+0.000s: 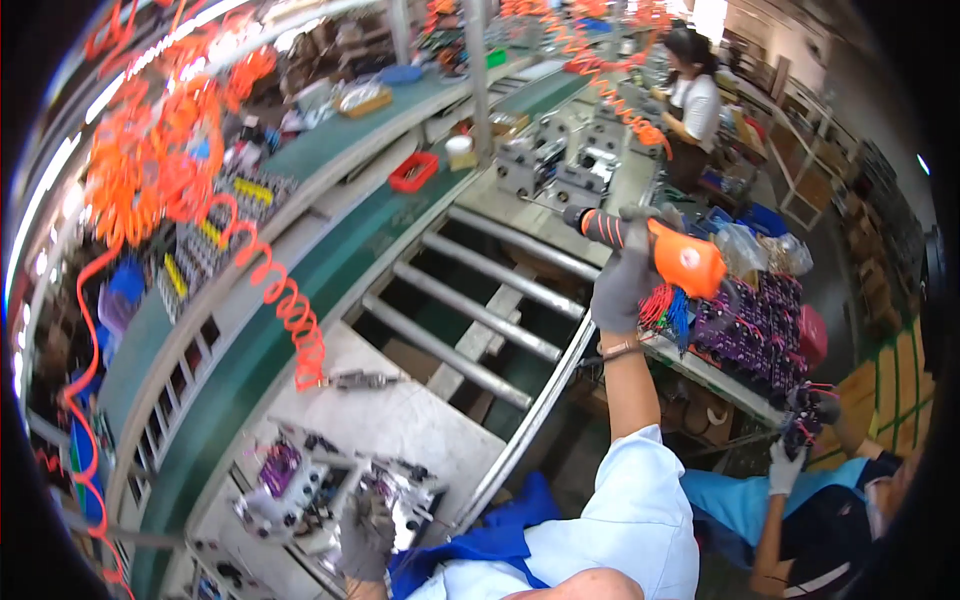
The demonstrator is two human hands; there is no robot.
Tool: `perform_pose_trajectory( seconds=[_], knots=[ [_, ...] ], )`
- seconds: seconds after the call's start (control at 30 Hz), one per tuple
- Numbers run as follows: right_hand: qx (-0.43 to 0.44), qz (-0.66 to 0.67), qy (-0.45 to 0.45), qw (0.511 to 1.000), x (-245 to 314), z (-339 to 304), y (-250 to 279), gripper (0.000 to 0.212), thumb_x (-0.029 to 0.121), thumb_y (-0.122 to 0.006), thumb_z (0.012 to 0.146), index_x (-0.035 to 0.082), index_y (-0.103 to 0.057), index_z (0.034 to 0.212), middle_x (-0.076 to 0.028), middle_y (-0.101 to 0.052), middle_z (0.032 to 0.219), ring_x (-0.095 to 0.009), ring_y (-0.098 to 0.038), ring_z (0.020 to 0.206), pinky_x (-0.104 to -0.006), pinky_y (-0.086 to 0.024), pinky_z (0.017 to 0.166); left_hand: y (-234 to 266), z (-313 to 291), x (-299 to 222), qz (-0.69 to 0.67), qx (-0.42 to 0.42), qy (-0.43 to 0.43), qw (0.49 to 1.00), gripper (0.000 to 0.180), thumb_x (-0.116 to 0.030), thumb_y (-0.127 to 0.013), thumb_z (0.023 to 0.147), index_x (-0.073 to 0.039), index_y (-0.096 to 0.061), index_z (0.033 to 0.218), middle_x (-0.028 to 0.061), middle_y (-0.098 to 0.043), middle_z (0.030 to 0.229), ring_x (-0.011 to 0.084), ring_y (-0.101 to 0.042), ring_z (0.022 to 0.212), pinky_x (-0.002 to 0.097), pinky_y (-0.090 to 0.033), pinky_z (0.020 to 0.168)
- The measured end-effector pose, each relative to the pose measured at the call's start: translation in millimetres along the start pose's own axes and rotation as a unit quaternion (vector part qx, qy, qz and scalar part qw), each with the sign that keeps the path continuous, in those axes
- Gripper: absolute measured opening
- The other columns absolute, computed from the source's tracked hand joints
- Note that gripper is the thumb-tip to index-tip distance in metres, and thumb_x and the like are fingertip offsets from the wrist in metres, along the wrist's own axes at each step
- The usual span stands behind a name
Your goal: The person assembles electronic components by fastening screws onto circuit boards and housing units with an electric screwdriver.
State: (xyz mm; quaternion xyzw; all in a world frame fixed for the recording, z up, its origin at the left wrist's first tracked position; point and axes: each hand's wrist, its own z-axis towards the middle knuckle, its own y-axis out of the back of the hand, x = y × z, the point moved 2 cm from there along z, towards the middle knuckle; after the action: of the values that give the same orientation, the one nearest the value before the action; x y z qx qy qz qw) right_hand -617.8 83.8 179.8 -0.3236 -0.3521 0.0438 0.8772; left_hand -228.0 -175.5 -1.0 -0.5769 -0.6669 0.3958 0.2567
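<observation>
My right hand [622,288], in a grey glove, is stretched out over the rollers' far right end and wraps round an orange and black power screwdriver [690,258]. The tool lies nearly level, and its thin bit points left towards the shiny metal housings [560,165] on the bench. Lower down, my left hand [368,532], also gloved, is curled beside an open metal housing [405,505]; what its fingers hold, if anything, is hidden. Left of that hand sits another housing [290,490] with a purple part and dark wiring in it.
Metal rollers [470,325] bridge a gap in the bench. A coiled orange air hose [290,310] ends at an air tool [365,380]. A red tray [414,172] stands by the green conveyor. Purple parts [750,335] are piled right, near a co-worker's gloved hand [786,468]. Another person [690,105] works farther off.
</observation>
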Motion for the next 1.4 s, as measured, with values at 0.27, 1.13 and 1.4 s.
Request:
perform_pose_trajectory(
  seconds=[0.27, 1.13, 1.4],
  knots=[
    [0.262, 0.290, -0.163, 0.906, 70.9, -146.2, -92.6, 0.044, 0.033, -0.060, 0.080, 0.004, -0.052, 0.113, -0.004, -0.052, 0.078, -0.018, -0.054, 0.075, -0.0432, -0.045, 0.086, 18.8, -30.9, -19.1, 0.009, 0.020, -0.106, 0.994, 0.048, -0.034, -0.061, 0.088, 0.005, -0.051, 0.114, 0.0079, -0.056, 0.089, 0.0149, -0.053, 0.071, 0.0228, -0.047, 0.061],
    [0.672, 0.235, -0.339, 0.614, 86.9, -580.9, -329.6, 0.029, 0.003, -0.058, 0.081, -0.006, -0.053, 0.108, -0.009, -0.061, 0.080, -0.018, -0.065, 0.067, -0.0311, -0.055, 0.065, 185.7, -181.8, -105.2, -0.196, -0.149, -0.438, 0.865, 0.041, 0.004, -0.045, 0.090, 0.014, -0.035, 0.128, 0.0290, -0.052, 0.115, 0.0289, -0.062, 0.098, 0.0294, -0.056, 0.087],
    [0.671, 0.250, -0.327, 0.617, 77.7, -581.5, -332.6, 0.028, 0.003, -0.056, 0.081, -0.006, -0.054, 0.108, -0.009, -0.061, 0.081, -0.018, -0.065, 0.067, -0.0310, -0.056, 0.065, 174.7, -168.3, -109.0, -0.146, -0.165, -0.421, 0.880, 0.043, -0.016, -0.056, 0.093, 0.007, -0.043, 0.126, 0.0184, -0.059, 0.108, 0.0125, -0.062, 0.080, 0.0180, -0.054, 0.061]
  ],
)
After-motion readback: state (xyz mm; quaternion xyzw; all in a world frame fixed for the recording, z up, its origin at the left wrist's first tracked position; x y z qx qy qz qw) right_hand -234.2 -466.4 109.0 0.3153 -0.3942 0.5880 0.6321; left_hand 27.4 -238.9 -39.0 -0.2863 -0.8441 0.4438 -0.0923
